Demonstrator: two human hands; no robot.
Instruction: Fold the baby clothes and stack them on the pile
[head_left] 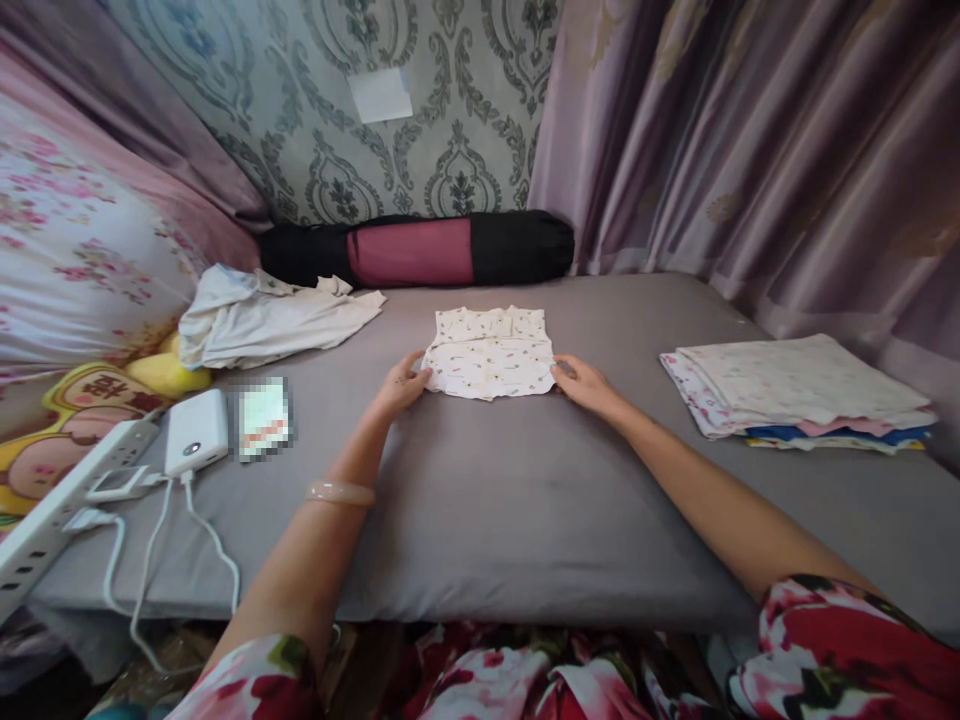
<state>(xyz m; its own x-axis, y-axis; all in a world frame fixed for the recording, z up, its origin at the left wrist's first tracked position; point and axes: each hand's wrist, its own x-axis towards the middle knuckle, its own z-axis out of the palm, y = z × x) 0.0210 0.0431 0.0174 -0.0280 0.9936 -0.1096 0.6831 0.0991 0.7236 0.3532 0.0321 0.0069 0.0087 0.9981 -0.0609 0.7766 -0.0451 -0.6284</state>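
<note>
A small white garment with a tiny coloured print lies folded on the grey bed sheet, in the middle of the head view. Its upper part is doubled over, leaving a horizontal edge across it. At the garment's lower left edge, my left hand pinches the cloth between thumb and fingers. My right hand grips the lower right edge the same way. Some of the fingertips are hidden by the fabric.
A stack of folded clothes lies at the right. Crumpled pale clothing is at the back left. A power strip, a white power bank and cables occupy the left. Along the wall rests a long black and maroon bag.
</note>
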